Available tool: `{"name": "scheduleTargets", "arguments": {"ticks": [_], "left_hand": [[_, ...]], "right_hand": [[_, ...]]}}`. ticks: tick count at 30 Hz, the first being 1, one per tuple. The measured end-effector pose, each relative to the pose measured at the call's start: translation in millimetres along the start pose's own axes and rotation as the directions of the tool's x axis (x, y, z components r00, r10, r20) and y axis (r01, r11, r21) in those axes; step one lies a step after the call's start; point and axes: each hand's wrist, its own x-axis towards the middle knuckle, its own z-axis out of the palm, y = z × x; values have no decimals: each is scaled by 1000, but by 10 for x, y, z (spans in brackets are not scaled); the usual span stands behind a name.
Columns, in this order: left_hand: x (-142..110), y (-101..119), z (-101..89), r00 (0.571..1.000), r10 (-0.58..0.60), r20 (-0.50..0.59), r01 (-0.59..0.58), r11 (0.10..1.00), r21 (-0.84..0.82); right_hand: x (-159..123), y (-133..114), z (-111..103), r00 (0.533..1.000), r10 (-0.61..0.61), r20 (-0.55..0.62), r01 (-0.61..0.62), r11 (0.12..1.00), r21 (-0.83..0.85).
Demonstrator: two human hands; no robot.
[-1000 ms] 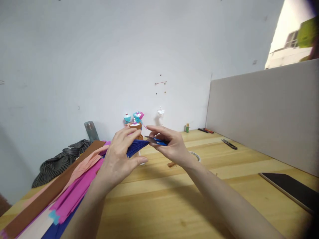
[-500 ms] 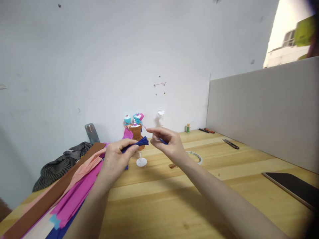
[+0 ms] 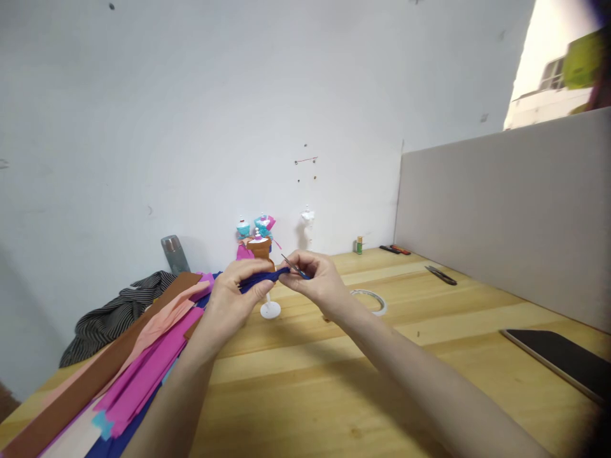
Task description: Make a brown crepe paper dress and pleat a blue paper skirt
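My left hand [image 3: 236, 296] is closed on a gathered dark blue crepe paper strip [image 3: 260, 278], thumb below and fingers above. At the strip's right end, my right hand [image 3: 315, 277] pinches the blue tip. A thin, pointed metal tool [image 3: 289, 262] also sticks out of the right hand; its kind I cannot make out. Just behind the hands stands a small dress form [image 3: 260, 247] wrapped in brown paper, on a white round base [image 3: 270, 310]. My fingers and the blue strip hide part of its lower body.
Brown, peach and magenta paper strips [image 3: 143, 375] lie at left beside a striped cloth [image 3: 119, 312] and a grey bottle [image 3: 174, 254]. Other small dress forms [image 3: 263, 222] stand by the wall. Rightward are a tape roll [image 3: 379, 304], snips [image 3: 442, 275] and a phone [image 3: 558, 362].
My right hand has moved slightly left and down, closing onto the blue strip's end. The fanned blue tip is now pinched together, and the pointed tool has come into view.
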Motion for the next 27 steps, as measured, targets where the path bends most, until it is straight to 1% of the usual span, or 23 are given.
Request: {"name": "scheduleTargets", "arguments": {"ticks": [2,3,4,6,8,10,12,14,17,20,22,27], "left_hand": [[-20,31,-27,988,77,-134,-56,986,155],[-38,57,-40,976,103,-189,-61,974,217],[-62,88,-50,969,112,-222,-55,966,251],[-114,154,-48,971,88,-224,-34,971,235],[-155,207,-8,987,3,-163,19,991,136],[-171,236,61,990,-130,-59,131,991,8],[-162,240,136,965,-258,55,262,960,-98],[-139,225,196,942,-315,118,332,925,-185],[-99,186,236,947,-293,136,322,887,-331],[-63,158,219,947,-267,177,319,834,-451],[-42,153,191,940,-275,201,339,816,-469],[-7,112,113,933,-279,227,349,851,-392]], "right_hand": [[5,10,-16,1000,-3,-17,2,998,-56],[2,14,-20,1000,-12,-28,10,995,-98],[-4,15,-20,999,-24,-37,19,990,-142],[-27,9,-6,998,-50,-45,39,974,-224],[-57,-5,20,997,-72,-39,58,959,-276],[-84,-17,46,996,-86,-30,73,950,-304],[-103,-19,61,995,-90,-33,75,946,-317],[-111,-6,64,996,-77,-42,60,946,-318],[-105,30,59,997,-49,-55,30,956,-293],[-86,62,59,998,-11,-59,-4,969,-248],[-76,77,64,998,18,-60,-32,973,-227],[-62,115,84,999,46,-25,-50,981,-185]]}}
